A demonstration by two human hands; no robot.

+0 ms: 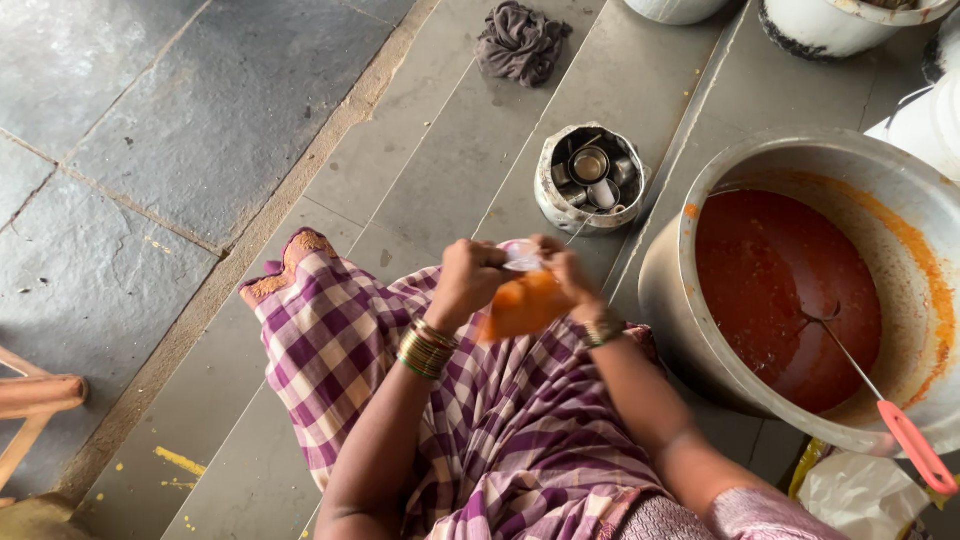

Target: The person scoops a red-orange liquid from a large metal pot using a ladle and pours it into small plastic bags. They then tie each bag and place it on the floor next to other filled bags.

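Note:
Both my hands hold a small clear plastic bag (525,303) filled with orange-red sauce, above my lap in a purple checked cloth. My left hand (466,281), with green and gold bangles on the wrist, grips the bag's top from the left. My right hand (566,272), with a wristband, pinches the twisted neck of the bag from the right. To the right stands a large metal pot (668,290) of red sauce with a ladle (868,383) resting in it, its handle end red.
A small metal container (592,180) holding several little cups stands on the stone floor just beyond my hands. A dark crumpled rag (520,40) lies farther off. White pots (830,25) stand at the top right, a plastic bag (860,495) at bottom right, wooden furniture (35,400) at left.

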